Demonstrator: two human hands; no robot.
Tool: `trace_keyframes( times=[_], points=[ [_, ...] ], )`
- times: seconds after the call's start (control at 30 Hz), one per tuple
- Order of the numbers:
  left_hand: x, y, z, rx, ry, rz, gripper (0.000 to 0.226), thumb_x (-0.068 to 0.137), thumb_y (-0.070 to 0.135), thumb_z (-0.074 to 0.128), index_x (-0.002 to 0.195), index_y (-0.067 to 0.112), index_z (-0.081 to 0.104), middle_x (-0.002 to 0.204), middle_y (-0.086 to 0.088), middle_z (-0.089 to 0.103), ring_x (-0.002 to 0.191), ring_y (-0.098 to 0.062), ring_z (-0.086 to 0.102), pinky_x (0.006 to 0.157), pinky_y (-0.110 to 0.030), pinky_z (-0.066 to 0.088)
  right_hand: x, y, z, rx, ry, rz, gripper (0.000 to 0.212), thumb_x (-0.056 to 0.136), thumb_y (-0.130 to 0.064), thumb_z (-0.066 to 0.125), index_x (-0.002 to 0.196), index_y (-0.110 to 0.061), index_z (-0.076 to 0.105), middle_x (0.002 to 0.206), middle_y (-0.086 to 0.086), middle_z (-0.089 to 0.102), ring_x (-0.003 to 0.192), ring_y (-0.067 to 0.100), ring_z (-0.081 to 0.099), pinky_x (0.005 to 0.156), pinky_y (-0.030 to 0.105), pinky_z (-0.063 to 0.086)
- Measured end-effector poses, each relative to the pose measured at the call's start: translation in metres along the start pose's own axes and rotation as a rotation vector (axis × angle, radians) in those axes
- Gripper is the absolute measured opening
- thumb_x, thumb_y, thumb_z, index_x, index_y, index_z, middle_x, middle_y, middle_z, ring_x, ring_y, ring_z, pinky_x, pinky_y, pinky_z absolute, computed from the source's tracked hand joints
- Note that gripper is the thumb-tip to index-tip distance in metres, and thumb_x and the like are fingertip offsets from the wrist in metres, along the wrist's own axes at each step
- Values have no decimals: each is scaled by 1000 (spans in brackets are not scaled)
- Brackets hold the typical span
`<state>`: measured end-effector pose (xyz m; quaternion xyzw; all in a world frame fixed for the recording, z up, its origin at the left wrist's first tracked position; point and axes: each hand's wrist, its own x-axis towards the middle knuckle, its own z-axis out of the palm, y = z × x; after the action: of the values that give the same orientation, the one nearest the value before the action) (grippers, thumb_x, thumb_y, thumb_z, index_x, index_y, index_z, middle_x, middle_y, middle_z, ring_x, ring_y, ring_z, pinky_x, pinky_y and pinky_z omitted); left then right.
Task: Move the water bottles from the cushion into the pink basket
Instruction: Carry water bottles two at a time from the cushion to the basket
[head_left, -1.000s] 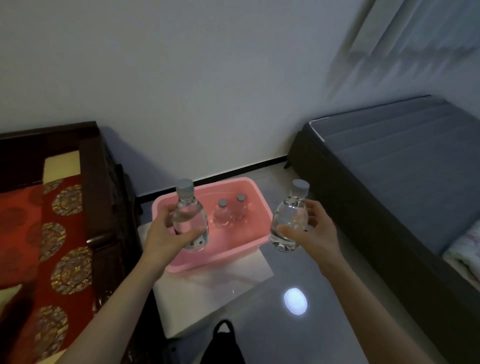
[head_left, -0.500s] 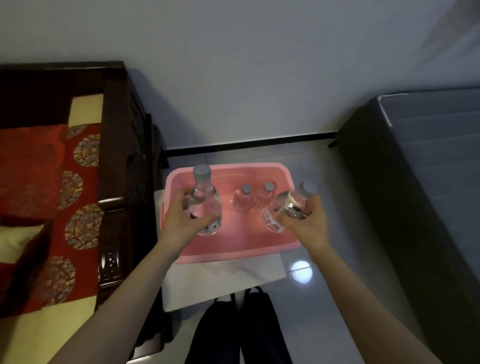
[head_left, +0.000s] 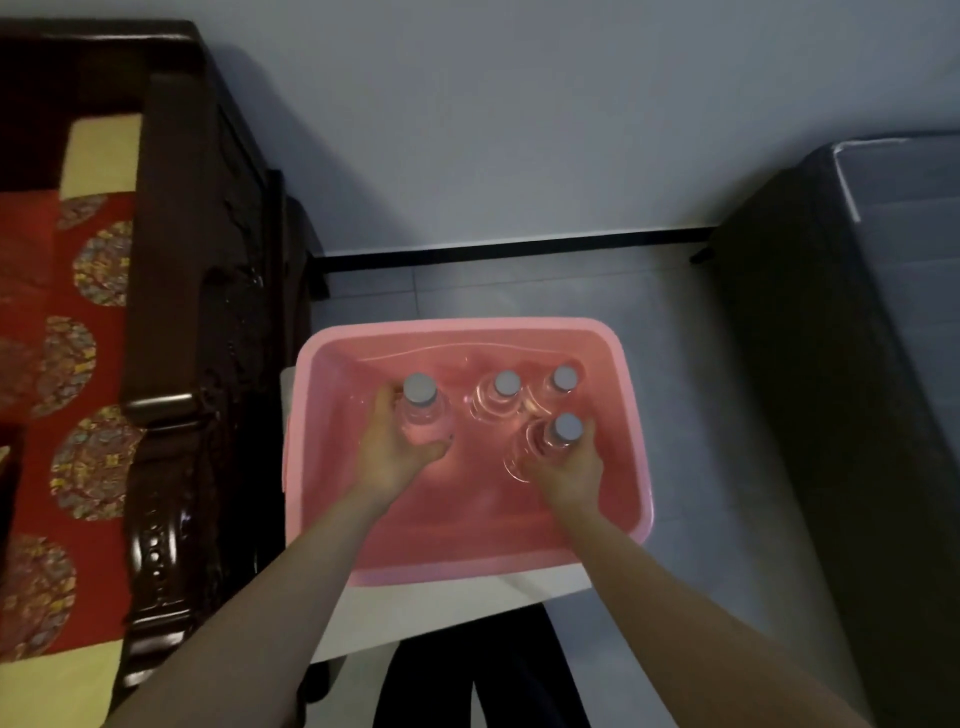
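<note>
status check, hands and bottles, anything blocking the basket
Left hand shut on left bottle, right hand shut on right bottle. Both inside pink basket. Two standing bottles at the back; nothing blocking.

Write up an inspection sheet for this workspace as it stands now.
Surface: pink plastic basket sits on a white stand over grey floor tiles.
Job's things: four clear, grey-capped water bottles inside the basket; two stand free at the back.
Clutter: nothing seen.
Grippers: left hand grips the left bottle, upright; right hand grips the tilted right bottle.
Cables: nothing seen.
Surroundings: dark carved wooden seat with red patterned cushion on the left, dark bed frame on the right.
</note>
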<state>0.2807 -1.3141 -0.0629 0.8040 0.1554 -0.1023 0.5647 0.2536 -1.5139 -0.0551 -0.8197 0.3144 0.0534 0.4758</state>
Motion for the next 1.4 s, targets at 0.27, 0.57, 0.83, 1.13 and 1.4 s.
trace_keyframes(
  times=[0.27, 0.57, 0.83, 1.13, 1.4],
  points=[
    [35, -32, 25, 96, 58, 137, 74, 50, 5, 89, 109, 33, 54, 106, 22, 45, 109, -17, 46, 86, -18, 43, 28, 12, 19, -169, -138, -139, 56, 53, -1, 81, 100, -12, 53, 97, 7, 58, 84, 18, 49, 64, 19, 31],
    [57, -30, 40, 109, 61, 156, 70, 51, 5, 89, 105, 36, 57, 113, 1, 55, 105, -13, 46, 78, -14, 42, 28, 24, 25, -192, -159, -166, 65, 59, -8, 76, 117, -30, 55, 103, -7, 60, 92, 15, 59, 70, 22, 41],
    [58, -30, 45, 183, 40, 189, 65, 52, 4, 88, 112, 7, 62, 118, -9, 58, 112, -32, 52, 94, -48, 43, 30, 18, 16, -268, -214, -145, 76, 58, -27, 80, 126, -30, 46, 111, -3, 56, 101, 18, 53, 74, 28, 39],
    [55, -2, 11, 60, -123, 274, 54, 65, 14, 85, 112, 32, 65, 114, 18, 62, 104, -4, 60, 78, -15, 51, 26, -4, -4, -415, -235, -425, 35, 78, -26, 73, 112, -28, 64, 109, -8, 60, 95, 17, 59, 67, 36, 51],
    [53, 16, 6, 215, -171, 368, 33, 68, 3, 82, 93, 23, 73, 95, 8, 68, 87, -5, 62, 72, -15, 51, 34, -24, -12, -757, -358, -570, 13, 84, -10, 54, 93, -8, 63, 101, 7, 62, 96, 30, 53, 63, 32, 32]
  ],
)
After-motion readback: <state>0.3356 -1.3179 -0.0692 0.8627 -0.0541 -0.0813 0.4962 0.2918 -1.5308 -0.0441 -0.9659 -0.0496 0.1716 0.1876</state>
